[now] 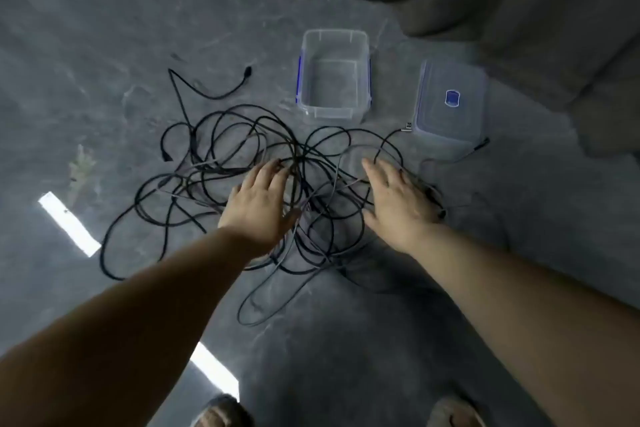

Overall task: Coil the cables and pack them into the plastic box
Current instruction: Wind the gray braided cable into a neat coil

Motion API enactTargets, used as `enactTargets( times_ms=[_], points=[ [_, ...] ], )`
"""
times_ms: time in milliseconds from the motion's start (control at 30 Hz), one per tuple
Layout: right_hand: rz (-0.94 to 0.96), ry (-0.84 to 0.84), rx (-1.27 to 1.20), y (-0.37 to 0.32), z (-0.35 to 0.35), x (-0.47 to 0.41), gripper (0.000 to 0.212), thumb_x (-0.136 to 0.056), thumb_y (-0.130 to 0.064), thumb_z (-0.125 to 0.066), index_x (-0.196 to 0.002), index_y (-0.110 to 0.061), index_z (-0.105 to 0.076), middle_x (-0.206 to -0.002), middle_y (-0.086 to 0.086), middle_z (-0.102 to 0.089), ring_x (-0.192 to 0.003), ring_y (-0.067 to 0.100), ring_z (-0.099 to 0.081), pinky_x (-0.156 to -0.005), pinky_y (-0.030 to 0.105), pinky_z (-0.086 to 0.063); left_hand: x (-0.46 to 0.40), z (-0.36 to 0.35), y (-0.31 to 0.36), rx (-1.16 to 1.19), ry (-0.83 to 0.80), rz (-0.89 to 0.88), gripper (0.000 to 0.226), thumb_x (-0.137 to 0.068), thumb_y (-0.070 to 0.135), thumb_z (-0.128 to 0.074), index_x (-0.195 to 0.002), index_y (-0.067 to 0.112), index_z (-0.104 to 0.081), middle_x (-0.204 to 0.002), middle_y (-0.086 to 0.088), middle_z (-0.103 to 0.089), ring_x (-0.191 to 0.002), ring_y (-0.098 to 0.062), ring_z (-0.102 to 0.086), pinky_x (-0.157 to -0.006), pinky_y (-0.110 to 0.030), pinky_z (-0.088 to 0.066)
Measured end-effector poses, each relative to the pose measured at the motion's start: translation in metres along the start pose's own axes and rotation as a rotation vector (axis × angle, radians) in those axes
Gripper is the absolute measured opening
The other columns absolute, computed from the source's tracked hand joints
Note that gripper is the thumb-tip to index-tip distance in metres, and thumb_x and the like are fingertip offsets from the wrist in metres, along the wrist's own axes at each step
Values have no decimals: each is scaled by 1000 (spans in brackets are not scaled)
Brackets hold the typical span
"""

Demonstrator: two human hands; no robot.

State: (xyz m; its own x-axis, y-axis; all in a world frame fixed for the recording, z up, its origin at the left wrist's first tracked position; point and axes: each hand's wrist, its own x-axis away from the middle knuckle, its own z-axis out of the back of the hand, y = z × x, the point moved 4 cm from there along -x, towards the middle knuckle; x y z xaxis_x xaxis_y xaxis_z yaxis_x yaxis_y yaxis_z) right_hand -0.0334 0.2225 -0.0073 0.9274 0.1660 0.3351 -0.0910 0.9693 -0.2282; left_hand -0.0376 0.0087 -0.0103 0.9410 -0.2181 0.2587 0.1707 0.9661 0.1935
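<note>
cables (242, 163) sprawl tangled on the floor just before the box (334, 78), none coiled | box open and empty, lid (450, 99) right of box, ready for packing | left hand (261, 201) and right hand (398, 199) flat-fingered over tangle, gripping nothing, likely seeking an end

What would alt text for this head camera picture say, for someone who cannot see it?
Both hands, left hand and right hand, reach open over a tangle of black cables on a grey floor. Beyond it stand an empty clear plastic box and, to its right, its lid.
</note>
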Motion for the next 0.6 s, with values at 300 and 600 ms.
enactTargets(
  times_ms=[300, 600],
  points=[
    [-25, -4, 112, 95, -50, -38, 78, -91, -39, -58, -151, -22, -11, -156, 3, -16, -138, 28, -28, -108, 42, -34, -76, -84, 22, -37, -90, -73, 67, -93, 41, -56, -150, 20, -27, -146, -6, -39, -132, -29, -40, -103, -39, -38],
    [-162, -89, 83, 140, -89, -30, 67, -92, -40, -55, -146, -20, -22, -134, 10, -48, -114, 31, -54, -81, 37, -47, -104, -118, 49, -10, -87, -78, 60, -92, 41, -56, -146, 22, -37, -141, -5, -45, -129, -28, -41, -102, -39, -40]
  ],
)
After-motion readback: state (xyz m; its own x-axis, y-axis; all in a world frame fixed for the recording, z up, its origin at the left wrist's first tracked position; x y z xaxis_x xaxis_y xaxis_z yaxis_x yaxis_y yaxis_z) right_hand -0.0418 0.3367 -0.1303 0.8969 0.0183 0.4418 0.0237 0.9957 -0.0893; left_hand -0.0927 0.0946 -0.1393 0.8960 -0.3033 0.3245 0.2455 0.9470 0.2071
